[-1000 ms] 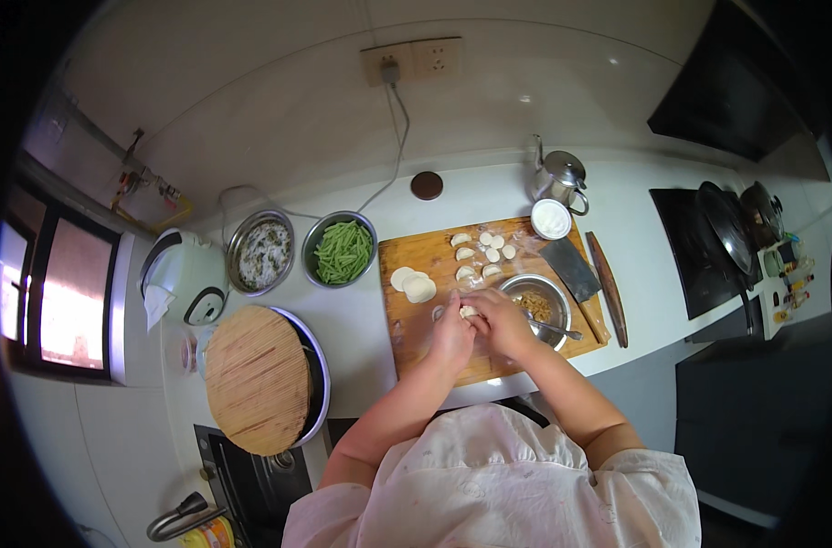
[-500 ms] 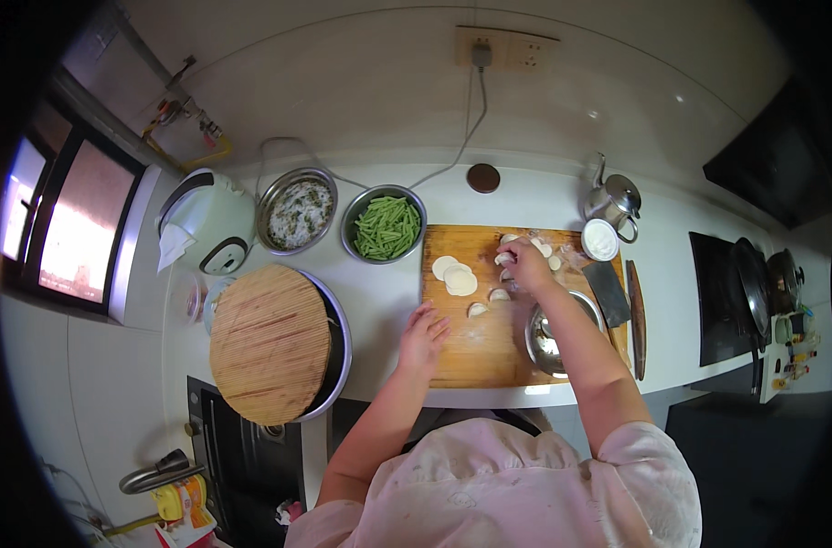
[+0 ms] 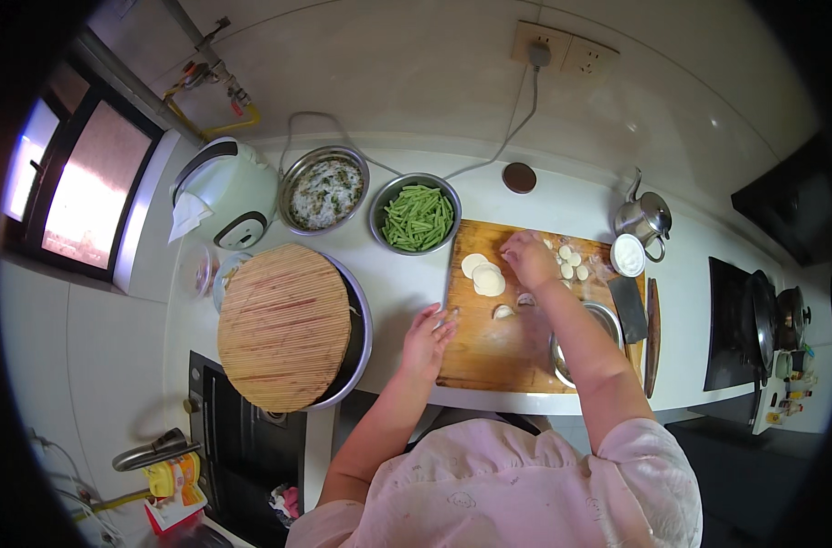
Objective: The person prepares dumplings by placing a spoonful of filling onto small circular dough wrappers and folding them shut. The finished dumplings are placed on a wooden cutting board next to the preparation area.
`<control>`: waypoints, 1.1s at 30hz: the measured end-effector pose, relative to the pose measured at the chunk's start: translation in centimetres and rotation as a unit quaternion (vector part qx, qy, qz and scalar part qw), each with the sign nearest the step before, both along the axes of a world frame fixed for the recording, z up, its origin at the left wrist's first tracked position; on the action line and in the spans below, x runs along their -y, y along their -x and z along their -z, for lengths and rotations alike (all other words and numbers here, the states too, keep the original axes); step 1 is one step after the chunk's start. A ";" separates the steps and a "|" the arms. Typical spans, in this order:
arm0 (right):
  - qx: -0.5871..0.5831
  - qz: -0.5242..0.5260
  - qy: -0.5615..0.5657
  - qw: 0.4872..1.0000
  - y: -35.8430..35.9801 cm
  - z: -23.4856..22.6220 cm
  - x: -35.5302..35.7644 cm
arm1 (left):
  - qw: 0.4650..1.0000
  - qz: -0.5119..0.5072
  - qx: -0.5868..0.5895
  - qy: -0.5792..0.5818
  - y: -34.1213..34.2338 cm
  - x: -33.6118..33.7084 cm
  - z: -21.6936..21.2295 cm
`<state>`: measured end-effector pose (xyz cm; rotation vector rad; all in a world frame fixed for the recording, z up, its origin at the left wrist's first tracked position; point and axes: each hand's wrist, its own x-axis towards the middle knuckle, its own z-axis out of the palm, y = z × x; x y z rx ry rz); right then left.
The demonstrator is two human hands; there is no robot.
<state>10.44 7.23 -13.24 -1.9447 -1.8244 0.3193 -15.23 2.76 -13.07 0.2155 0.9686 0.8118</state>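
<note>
On the wooden board [image 3: 475,361], round dough wrappers [image 3: 488,279] lie overlapping at the upper left. My right hand [image 3: 531,262] is over the far part of the board, just right of the wrappers, with its fingers bunched; whatever they hold is hidden. Folded dumplings [image 3: 503,311] sit just below it. Small dough pieces [image 3: 575,259] lie to its right. At the board's left edge my left hand [image 3: 424,340] is open, fingers spread, holding nothing. My right forearm partly covers a steel bowl [image 3: 608,319].
Green beans fill a steel bowl [image 3: 418,219]. A round slatted lid [image 3: 283,329] rests over a large basin on the left. A rolling pin [image 3: 652,338], dark flat blade [image 3: 629,310], cup of white powder [image 3: 629,254] and kettle [image 3: 645,217] stand at the right.
The view has shifted, so the counter sits further right in the picture. My right hand has moved left toward the wrappers. My left hand is slightly further off the board.
</note>
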 end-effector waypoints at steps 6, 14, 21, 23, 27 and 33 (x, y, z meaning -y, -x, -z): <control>0.011 -0.062 0.063 0.996 2.5 1.7 -1.4 | 1.000 0.004 0.010 -0.004 0.4 -0.3 0.0; 0.028 -0.086 0.121 0.989 2.8 2.7 -2.6 | 1.000 -0.005 -0.001 0.005 1.1 -0.1 -0.2; 0.043 -0.114 0.159 0.980 3.0 2.5 -3.3 | 1.000 0.001 -0.007 -0.005 1.3 0.1 0.5; 0.046 -0.114 0.160 0.979 3.0 2.7 -3.4 | 1.000 0.001 -0.006 -0.005 1.3 0.2 0.7; 0.073 -0.135 0.142 0.978 2.6 3.7 -3.7 | 1.000 0.003 -0.012 0.001 1.2 0.2 0.1; 0.010 -0.141 0.131 0.981 2.3 3.7 -3.3 | 1.000 -0.001 -0.010 0.018 0.7 0.2 -0.4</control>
